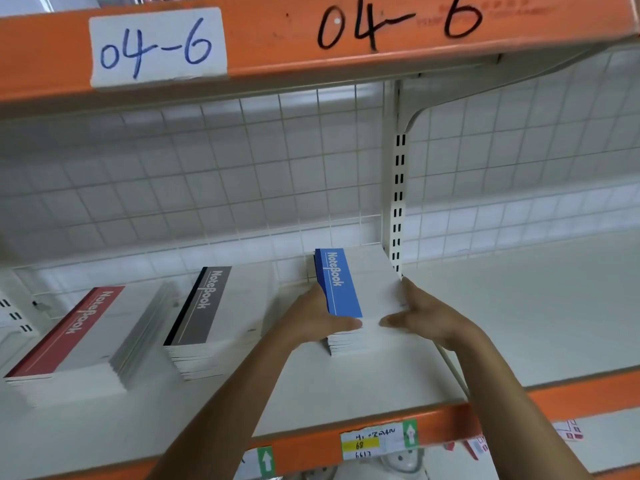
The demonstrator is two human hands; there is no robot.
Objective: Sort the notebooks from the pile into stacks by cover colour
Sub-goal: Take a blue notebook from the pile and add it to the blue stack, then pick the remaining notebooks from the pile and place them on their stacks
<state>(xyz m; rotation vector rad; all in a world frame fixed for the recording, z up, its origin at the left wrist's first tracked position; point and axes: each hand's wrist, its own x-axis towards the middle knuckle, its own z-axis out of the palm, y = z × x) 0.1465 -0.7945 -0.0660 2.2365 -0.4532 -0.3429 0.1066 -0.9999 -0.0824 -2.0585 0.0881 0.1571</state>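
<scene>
The left hand (311,323) covers the near left corner of the stack of white notebooks with a blue spine band (341,285). The right hand (426,317) hides the stack's right edge, so its notebooks cannot be counted. Both forearms run off the bottom edge. On the orange upper shelf beam (277,36), the faded red print (491,12) beside the black "04-6" is too smeared to read. Most handwriting on the white and yellow paper label (377,441) is illegible. A white rounded object (405,462) under the shelf is cut off and cannot be identified.
</scene>
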